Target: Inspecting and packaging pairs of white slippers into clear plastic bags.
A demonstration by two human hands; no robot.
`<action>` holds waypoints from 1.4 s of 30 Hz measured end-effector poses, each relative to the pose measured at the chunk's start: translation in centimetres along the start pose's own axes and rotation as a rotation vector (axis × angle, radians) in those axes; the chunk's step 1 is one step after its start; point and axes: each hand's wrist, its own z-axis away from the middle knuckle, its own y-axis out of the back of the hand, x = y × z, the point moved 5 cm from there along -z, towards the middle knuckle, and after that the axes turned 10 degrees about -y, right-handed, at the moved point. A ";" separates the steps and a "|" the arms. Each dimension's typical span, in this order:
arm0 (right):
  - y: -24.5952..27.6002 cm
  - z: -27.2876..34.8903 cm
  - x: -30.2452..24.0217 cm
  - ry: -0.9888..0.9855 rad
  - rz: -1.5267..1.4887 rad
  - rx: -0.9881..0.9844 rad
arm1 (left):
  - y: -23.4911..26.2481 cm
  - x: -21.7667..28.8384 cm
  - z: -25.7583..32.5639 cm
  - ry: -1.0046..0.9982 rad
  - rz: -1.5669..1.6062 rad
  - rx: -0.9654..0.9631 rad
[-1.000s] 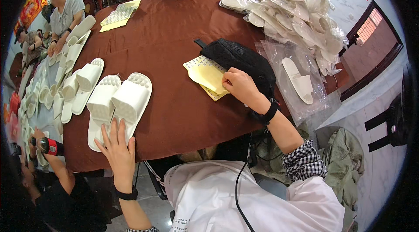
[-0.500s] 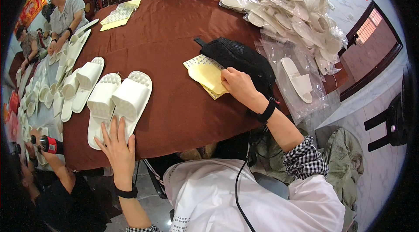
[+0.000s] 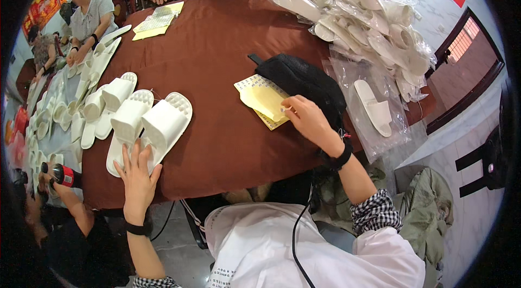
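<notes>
A sticker is being peeled from the yellow sheet (image 3: pixel 264 101) on the table (image 3: pixel 217 71) by the right hand (image 3: pixel 306 120), fingers pinching; the white slippers (image 3: pixel 146 125) are steadied by the left hand (image 3: pixel 137 174) (fingers spread). Transfer seems next.

A pair of white slippers (image 3: pixel 146 125) is lying side by side near the brown table's (image 3: pixel 217 71) front edge, while yellow sticker sheets (image 3: pixel 264 101) are resting flat beside a black bag (image 3: pixel 304 79).

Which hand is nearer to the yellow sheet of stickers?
Right. The right hand touches the yellow sheet at its right edge. The left hand rests far to its left, on a white slipper.
</notes>
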 end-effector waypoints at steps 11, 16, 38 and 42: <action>-3.5 8.1 -7.0 0.434 -0.317 0.051 | -1.0 -5.0 -2.1 0.037 0.033 -0.128; -6.1 9.0 -6.4 0.442 -0.285 0.050 | 0.3 -5.9 -3.9 0.167 0.064 -0.217; -5.3 9.0 -6.8 0.307 -0.258 0.063 | -1.8 -15.5 -11.9 0.361 0.045 -0.108; -3.9 9.1 -6.5 0.177 -0.511 -0.110 | -4.0 -21.3 -11.4 0.381 0.006 -0.003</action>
